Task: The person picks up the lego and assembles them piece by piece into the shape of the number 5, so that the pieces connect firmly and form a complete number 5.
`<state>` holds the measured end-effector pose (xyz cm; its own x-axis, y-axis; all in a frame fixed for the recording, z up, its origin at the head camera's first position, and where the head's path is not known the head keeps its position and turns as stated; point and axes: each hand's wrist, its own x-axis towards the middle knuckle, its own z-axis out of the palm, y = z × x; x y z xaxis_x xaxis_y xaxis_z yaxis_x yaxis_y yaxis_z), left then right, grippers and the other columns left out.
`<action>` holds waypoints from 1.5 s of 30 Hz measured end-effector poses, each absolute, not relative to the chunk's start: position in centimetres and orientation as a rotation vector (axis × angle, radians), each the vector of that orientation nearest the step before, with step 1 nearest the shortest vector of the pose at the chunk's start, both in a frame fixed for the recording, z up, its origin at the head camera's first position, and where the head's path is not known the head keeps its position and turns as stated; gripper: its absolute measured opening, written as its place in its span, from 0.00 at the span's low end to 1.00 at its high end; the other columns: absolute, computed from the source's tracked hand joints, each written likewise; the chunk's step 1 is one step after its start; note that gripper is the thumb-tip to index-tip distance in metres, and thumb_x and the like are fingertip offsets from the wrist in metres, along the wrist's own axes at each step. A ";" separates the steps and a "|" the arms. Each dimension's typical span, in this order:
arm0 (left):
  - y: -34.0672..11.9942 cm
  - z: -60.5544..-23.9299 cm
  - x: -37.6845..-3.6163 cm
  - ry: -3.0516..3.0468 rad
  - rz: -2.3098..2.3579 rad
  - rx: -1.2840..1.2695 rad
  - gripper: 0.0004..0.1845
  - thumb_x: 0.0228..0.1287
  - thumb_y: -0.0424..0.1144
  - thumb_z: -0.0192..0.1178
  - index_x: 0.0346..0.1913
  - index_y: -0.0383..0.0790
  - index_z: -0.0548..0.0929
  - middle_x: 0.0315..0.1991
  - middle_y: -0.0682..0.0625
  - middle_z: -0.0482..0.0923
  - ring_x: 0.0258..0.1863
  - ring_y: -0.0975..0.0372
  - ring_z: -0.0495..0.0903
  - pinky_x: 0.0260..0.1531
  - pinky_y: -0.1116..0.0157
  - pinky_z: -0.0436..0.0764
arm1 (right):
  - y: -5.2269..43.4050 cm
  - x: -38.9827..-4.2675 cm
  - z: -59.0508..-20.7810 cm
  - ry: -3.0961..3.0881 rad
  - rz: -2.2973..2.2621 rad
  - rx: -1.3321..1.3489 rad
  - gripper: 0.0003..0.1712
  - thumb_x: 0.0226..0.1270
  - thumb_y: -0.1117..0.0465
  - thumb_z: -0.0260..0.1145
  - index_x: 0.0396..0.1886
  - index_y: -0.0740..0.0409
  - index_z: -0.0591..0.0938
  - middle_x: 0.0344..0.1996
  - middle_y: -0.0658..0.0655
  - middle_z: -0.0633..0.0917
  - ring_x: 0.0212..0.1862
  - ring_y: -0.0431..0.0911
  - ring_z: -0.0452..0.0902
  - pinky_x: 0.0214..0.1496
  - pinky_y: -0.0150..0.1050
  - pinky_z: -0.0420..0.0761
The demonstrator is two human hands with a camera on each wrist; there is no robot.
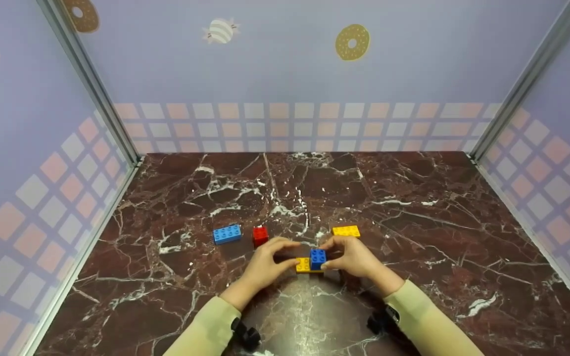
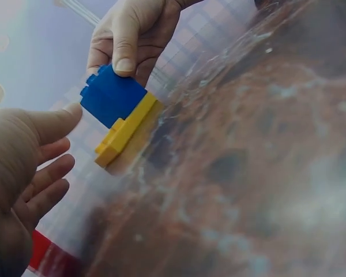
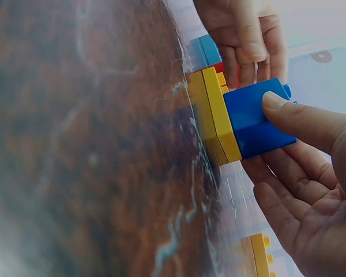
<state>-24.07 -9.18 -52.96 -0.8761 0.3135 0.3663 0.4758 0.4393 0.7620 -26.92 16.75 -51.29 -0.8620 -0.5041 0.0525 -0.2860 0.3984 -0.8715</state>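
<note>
The right hand (image 1: pixel 359 257) is pinching the blue cube (image 1: pixel 318 258) sitting on the yellow plate (image 1: pixel 303 266) at the table's (image 1: pixel 413 198) front middle; the left hand (image 1: pixel 265 262) is hovering loose-fingered beside it, partly hiding the plate.

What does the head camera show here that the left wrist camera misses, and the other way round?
Only the head view shows the long blue brick, the separate yellow brick, both sleeves and the patterned walls. Only the left wrist view shows, close up, the right hand with its thumb pressed on the blue block, and the left hand with fingers straight, just short of it. Both show the blue block sitting on the yellow plate, the red brick and the marble table.
</note>
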 end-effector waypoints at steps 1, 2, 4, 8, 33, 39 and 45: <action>-9.2 -52.8 -24.1 -2.490 -1.442 -0.697 0.20 0.60 0.38 0.74 0.56 0.41 0.87 0.53 0.48 0.86 0.55 0.53 0.84 0.61 0.54 0.83 | 16.8 -26.9 -51.3 2.438 -1.448 -0.702 0.18 0.55 0.70 0.79 0.45 0.69 0.85 0.46 0.68 0.88 0.50 0.59 0.87 0.52 0.44 0.89; -9.3 -52.7 -24.2 -2.465 -1.472 -0.697 0.20 0.60 0.37 0.74 0.55 0.40 0.87 0.53 0.47 0.86 0.55 0.53 0.84 0.61 0.54 0.84 | 16.8 -26.9 -51.3 2.440 -1.445 -0.705 0.18 0.55 0.70 0.79 0.45 0.69 0.85 0.46 0.68 0.88 0.50 0.59 0.87 0.53 0.44 0.89; -9.5 -52.3 -24.3 -2.413 -1.537 -0.701 0.19 0.60 0.36 0.74 0.55 0.40 0.87 0.52 0.47 0.86 0.54 0.52 0.85 0.59 0.55 0.85 | 16.8 -27.0 -51.4 2.443 -1.442 -0.710 0.18 0.55 0.70 0.79 0.45 0.69 0.85 0.46 0.68 0.88 0.50 0.59 0.87 0.53 0.45 0.89; -10.1 -51.4 -24.5 -2.341 -1.611 -0.693 0.19 0.60 0.36 0.74 0.55 0.40 0.87 0.52 0.47 0.87 0.52 0.53 0.85 0.58 0.57 0.86 | 16.9 -27.0 -51.5 2.437 -1.450 -0.717 0.18 0.55 0.70 0.79 0.45 0.69 0.85 0.46 0.68 0.88 0.50 0.60 0.87 0.54 0.47 0.88; -18.5 -47.9 -26.7 -2.266 -1.776 -0.395 0.21 0.60 0.28 0.72 0.58 0.33 0.85 0.54 0.39 0.87 0.57 0.50 0.84 0.62 0.50 0.82 | 16.9 -26.9 -51.6 2.449 -1.457 -0.703 0.18 0.55 0.70 0.79 0.45 0.68 0.84 0.49 0.69 0.86 0.52 0.62 0.87 0.57 0.48 0.88; -20.6 -49.0 -27.3 -2.334 -1.742 -0.315 0.22 0.62 0.29 0.72 0.60 0.34 0.84 0.57 0.39 0.86 0.59 0.45 0.83 0.64 0.47 0.80 | 16.9 -27.0 -51.8 2.437 -1.475 -0.693 0.18 0.54 0.71 0.79 0.44 0.69 0.84 0.48 0.69 0.87 0.51 0.61 0.87 0.56 0.47 0.88; -22.1 -50.3 -27.7 -2.374 -1.726 -0.229 0.23 0.61 0.28 0.72 0.61 0.32 0.82 0.59 0.36 0.84 0.61 0.40 0.81 0.66 0.46 0.79 | 16.9 -27.0 -51.6 2.448 -1.465 -0.700 0.19 0.53 0.70 0.79 0.44 0.69 0.85 0.48 0.68 0.87 0.51 0.61 0.87 0.56 0.47 0.88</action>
<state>-27.71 -22.13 -50.28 -0.9686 0.0092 0.2485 0.2392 0.3077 0.9209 -27.05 16.86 -51.65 -0.8668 -0.4942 0.0664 -0.2920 0.3951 -0.8710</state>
